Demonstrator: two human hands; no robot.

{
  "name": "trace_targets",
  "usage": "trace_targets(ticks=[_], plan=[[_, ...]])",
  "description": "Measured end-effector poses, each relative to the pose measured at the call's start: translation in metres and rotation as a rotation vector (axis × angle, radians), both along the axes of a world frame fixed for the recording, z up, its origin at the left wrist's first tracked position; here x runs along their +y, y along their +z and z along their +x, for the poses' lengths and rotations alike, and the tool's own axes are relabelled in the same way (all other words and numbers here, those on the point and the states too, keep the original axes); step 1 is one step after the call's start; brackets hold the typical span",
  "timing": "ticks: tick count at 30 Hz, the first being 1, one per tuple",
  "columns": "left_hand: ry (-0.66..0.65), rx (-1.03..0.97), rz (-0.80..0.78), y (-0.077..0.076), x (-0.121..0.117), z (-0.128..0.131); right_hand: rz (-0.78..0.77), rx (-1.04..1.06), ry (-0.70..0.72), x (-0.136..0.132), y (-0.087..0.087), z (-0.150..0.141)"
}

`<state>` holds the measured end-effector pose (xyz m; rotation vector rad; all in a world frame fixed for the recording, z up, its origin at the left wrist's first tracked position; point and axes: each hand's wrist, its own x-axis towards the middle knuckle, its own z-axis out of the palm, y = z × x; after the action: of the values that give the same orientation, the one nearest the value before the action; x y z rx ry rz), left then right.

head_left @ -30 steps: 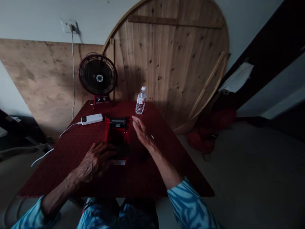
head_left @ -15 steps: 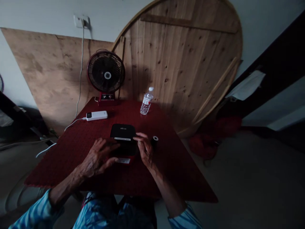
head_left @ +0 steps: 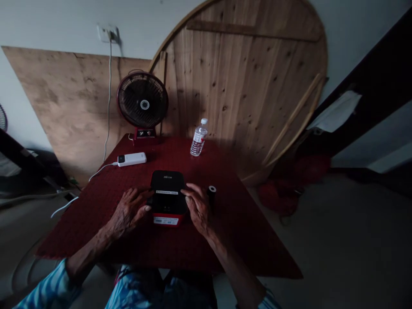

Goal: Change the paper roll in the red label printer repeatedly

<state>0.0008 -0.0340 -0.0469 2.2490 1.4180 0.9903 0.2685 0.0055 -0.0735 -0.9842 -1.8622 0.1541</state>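
On the table before me sits a small box-shaped device point(head_left: 168, 201), black on top with a red lower front, white label strips and a flat lid; it looks like a compact printer. My left hand point(head_left: 127, 211) rests at its left side, fingers stretched toward the edge and thumb apart. At the right edge is my right hand point(head_left: 198, 207), fingers extended and fingertips at the lid's side. Neither hand is wrapped round the device. Just right of my right hand stands a small dark roll point(head_left: 211, 194) with a white end and a dark centre hole.
The table point(head_left: 122, 180) has a dark red cover. A white power bank point(head_left: 131, 159) with a cable lies left, a clear water bottle point(head_left: 198, 138) stands toward the back, and a red fan point(head_left: 143, 103) is at the rear. A round wooden board point(head_left: 238, 86) leans against the wall.
My left hand has drawn back left from over the device, so its top and front label now show. The right hand stays at the right edge. The view has shifted slightly.
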Motion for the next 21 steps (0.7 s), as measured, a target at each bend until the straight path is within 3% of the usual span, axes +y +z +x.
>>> trace_targets(ticks=[4,6,10,16,21], plan=[[0.138,-0.526,-0.299,0.002,-0.003,0.005,0.083,0.050,0.021,-0.041,0.014,0.005],[0.179,-0.694,-0.410,0.004,-0.003,0.009,0.107,0.020,0.188,-0.068,0.019,0.004],[0.115,-0.752,-0.535,0.009,0.004,0.014,0.020,-0.238,0.562,-0.098,0.016,-0.017],[-0.007,-0.834,-0.650,0.009,0.021,0.011,-0.003,-0.482,0.691,-0.071,-0.012,-0.055],[-0.018,-0.885,-0.701,0.005,0.025,0.013,-0.141,-0.349,0.886,-0.054,-0.028,-0.066]])
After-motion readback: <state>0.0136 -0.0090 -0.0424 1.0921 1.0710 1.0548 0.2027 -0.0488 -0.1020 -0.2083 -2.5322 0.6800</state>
